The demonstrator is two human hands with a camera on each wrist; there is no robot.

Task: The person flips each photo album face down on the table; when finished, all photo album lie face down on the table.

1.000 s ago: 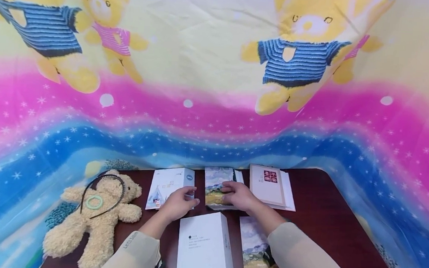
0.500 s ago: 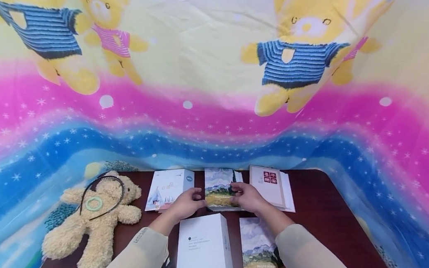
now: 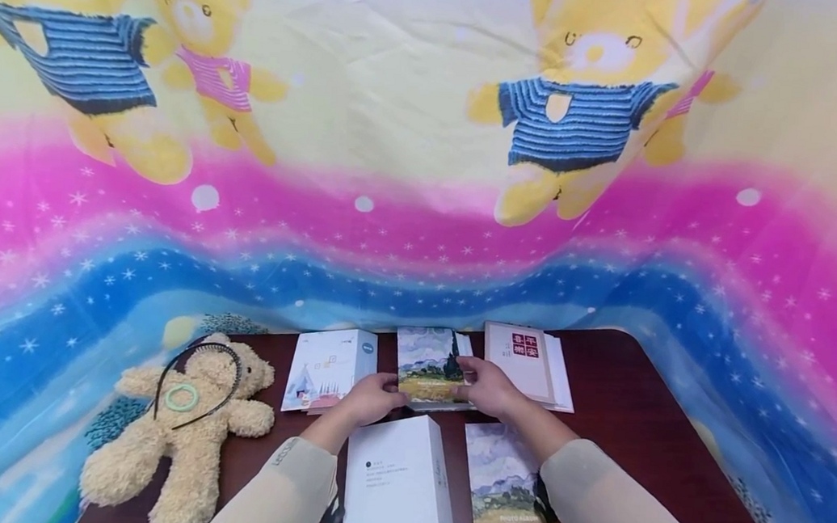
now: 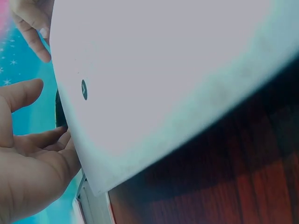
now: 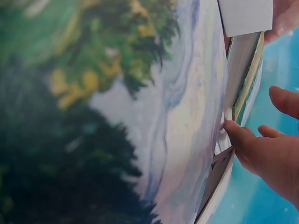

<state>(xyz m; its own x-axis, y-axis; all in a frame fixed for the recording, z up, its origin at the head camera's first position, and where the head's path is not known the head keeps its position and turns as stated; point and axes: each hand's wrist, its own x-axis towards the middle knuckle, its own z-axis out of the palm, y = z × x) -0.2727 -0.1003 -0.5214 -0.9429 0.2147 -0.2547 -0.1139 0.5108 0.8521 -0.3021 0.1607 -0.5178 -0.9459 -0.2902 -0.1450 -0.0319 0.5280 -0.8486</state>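
Two hands stand at either side of a photo album [image 3: 424,367] with a painted landscape cover, lying at the back middle of the table. My left hand [image 3: 371,400] touches its lower left edge with the fingers, thumb spread away in the left wrist view. At the right edge, my right hand [image 3: 491,388] touches the album's side with extended fingers; its thumb [image 5: 285,100] is apart from the album in the right wrist view. A thin pale edge shows beneath the album, partly covered. In front of the hands lies a white book [image 3: 394,479], back cover up.
A second landscape photo album [image 3: 505,482] lies at front right, partly under the right forearm. A white book with a tent picture [image 3: 327,368] is at back left, and a beige book with red characters [image 3: 521,362] at back right. A teddy bear [image 3: 190,440] bears a black headband [image 3: 239,370].
My left hand has moved right, from the tent-picture book to the landscape album's left edge. My right hand has slid right from the album's cover to its right edge.
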